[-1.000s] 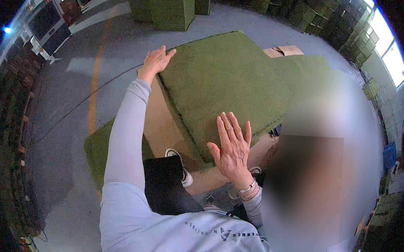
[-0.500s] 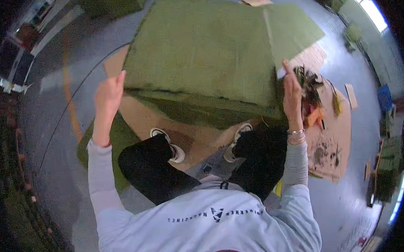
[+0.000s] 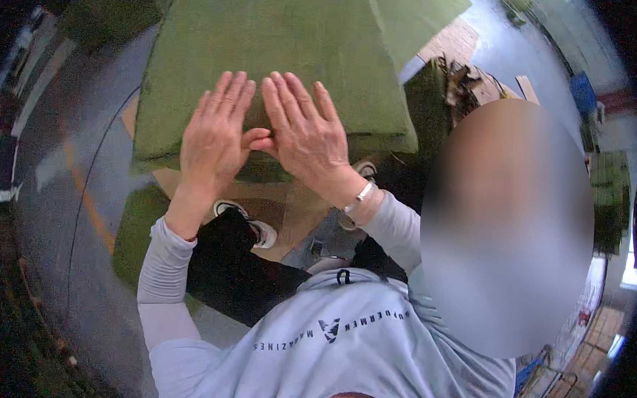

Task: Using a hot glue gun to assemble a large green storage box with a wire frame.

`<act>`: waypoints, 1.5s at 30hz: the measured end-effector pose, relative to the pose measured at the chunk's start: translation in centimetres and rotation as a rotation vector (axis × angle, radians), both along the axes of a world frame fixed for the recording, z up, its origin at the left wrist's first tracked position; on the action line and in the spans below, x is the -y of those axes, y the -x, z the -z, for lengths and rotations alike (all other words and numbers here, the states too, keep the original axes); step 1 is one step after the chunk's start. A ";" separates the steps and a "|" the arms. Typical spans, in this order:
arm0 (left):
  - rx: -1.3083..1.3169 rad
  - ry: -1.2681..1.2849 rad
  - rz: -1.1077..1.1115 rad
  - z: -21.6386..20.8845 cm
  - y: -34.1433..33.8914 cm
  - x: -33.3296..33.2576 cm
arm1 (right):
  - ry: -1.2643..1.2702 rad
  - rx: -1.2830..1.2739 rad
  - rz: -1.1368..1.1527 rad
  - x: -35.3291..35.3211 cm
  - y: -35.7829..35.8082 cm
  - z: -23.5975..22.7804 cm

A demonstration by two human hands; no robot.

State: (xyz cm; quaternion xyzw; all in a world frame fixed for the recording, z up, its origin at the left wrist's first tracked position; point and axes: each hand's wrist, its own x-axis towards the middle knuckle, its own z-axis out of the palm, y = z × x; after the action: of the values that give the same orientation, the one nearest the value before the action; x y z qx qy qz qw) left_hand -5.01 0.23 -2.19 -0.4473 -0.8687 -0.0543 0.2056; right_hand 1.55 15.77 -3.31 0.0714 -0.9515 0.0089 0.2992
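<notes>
A large green block (image 3: 269,34), box-shaped with a cloth-like surface, stands in front of my legs. Over its near part I hold both hands side by side, palms down, thumbs close together or touching. My left hand (image 3: 217,132) has its fingers stretched out and holds nothing. Likewise flat with fingers apart is my right hand (image 3: 304,130), a bracelet at its wrist. Whether the palms press on the green surface or hover just above it, I cannot tell. At the block's far right a green sheet or flap (image 3: 422,10) spreads outward.
Cardboard (image 3: 261,199) lies beneath the block and around my shoes. Left of my leg is a flat green piece (image 3: 133,232) on the grey floor. Another green block (image 3: 112,11) stands far left. A dark tangled heap (image 3: 458,84) lies right; a blurred oval hides the area below it.
Both hands have left the block's left and right sides and come together over its near part, fingers now spread. The view has shifted, so the block appears farther left and higher.
</notes>
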 end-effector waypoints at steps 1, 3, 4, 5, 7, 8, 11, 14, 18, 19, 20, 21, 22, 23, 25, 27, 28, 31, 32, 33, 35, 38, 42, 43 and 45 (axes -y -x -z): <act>-0.040 -0.006 -0.041 0.3 -0.1 0.0 | -0.007 0.007 0.021 0.1 -0.2 0.1; -0.090 -0.022 -0.077 0.5 -0.2 0.0 | 0.002 -0.025 0.012 0.2 -0.4 0.3; -0.100 -0.027 -0.088 0.8 -0.3 -0.1 | 0.078 -0.038 -0.055 0.0 -0.5 0.6; -0.108 -0.030 -0.102 0.9 -0.5 0.0 | 0.072 -0.039 -0.046 -0.3 -0.8 0.5; -0.102 -0.018 -0.087 0.5 -0.8 0.2 | 0.045 0.031 -0.126 -1.0 -1.4 0.3; -0.106 -0.045 -0.083 0.4 -1.0 0.3 | 0.104 0.026 -0.154 -1.4 -1.8 0.0; -0.121 -0.060 -0.078 0.7 -1.7 0.5 | 0.067 0.033 0.028 -3.5 -3.2 -0.1; -0.165 -0.060 -0.105 0.9 -0.9 0.5 | 0.003 -0.021 0.057 -3.2 -2.3 0.5; -0.174 -0.048 -0.114 1.1 -1.7 1.0 | 0.027 0.010 -0.026 -3.2 -3.5 0.4; -0.199 -0.040 -0.160 1.1 -2.0 1.4 | 0.132 0.056 -0.073 -3.4 -4.4 -0.1; -0.145 -0.050 -0.121 1.1 -2.0 1.6 | 0.232 0.105 -0.127 -4.1 -5.1 -0.9; -0.086 -0.060 -0.084 0.9 -1.9 2.4 | 0.230 0.104 -0.112 -5.0 -5.7 -2.0; -0.103 -0.056 -0.124 0.4 -1.7 3.3 | 0.161 0.056 -0.083 -6.6 -5.6 -1.9; -0.105 -0.046 -0.177 0.2 -1.4 4.0 | 0.083 0.018 -0.049 -7.9 -5.5 -2.3; -0.111 -0.026 -0.236 0.3 -1.2 5.7 | 0.067 0.064 -0.026 -9.4 -4.7 -1.5; -0.143 -0.125 -0.303 1.5 -0.3 7.7 | 0.011 0.044 -0.033 -9.4 -4.2 -0.8; -0.152 -0.121 -0.311 2.0 0.3 8.1 | 0.015 0.036 -0.042 -9.0 -3.6 -0.6; -0.185 -0.165 -0.335 2.1 -0.1 8.4 | -0.071 -0.039 0.060 -7.7 -4.0 -0.2; -0.167 -0.151 -0.312 2.0 0.0 8.3 | -0.096 -0.034 0.082 -7.8 -4.2 0.0; -0.150 -0.137 -0.286 1.9 0.0 8.1 | -0.120 -0.029 0.106 -8.0 -4.5 -0.1; -0.121 -0.183 -0.336 1.7 -0.3 8.5 | -0.030 -0.017 0.071 -8.6 -5.0 -0.6; 0.011 -0.384 -0.401 2.1 0.1 9.8 | 0.157 0.006 0.034 -9.5 -5.3 -0.6; 0.087 -0.529 -0.376 2.7 1.6 9.7 | 0.073 -0.064 0.026 -10.3 -4.1 -0.2; 0.069 -0.538 -0.366 2.6 2.1 9.3 | 0.075 -0.042 0.041 -10.9 -3.4 -0.3; 0.032 -0.507 -0.403 2.0 3.2 7.9 | 0.037 -0.111 0.017 -12.5 -2.1 -0.7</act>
State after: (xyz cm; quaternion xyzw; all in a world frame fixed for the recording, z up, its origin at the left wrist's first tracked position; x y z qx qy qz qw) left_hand -8.23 -7.71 -4.20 -0.1998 -0.9018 -0.2342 0.3033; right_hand 3.69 28.26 -2.65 0.0584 -0.9337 0.0201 0.3526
